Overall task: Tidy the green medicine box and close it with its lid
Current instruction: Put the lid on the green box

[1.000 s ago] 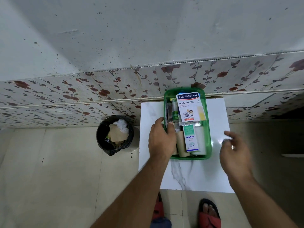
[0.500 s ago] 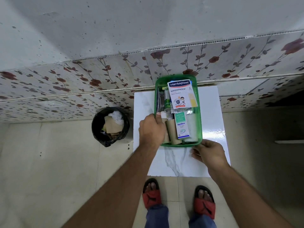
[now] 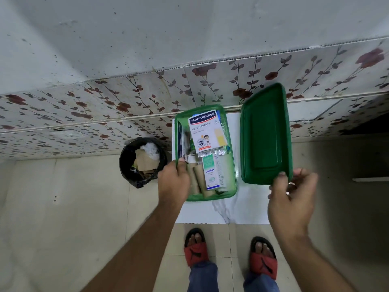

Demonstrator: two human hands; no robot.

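Lid raised, ready for closing.
The right hand point(image 3: 291, 199), empty half a second ago, now pinches the near edge of the green lid point(image 3: 265, 133) at centre right, just beside the green medicine box point(image 3: 233, 175); the left hand point(image 3: 173, 182) grips the box's near-left rim; the contents lie packed; judged next: lower the lid.

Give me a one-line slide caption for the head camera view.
Left hand steadies the open green box on a white table while right hand holds the lid beside it.
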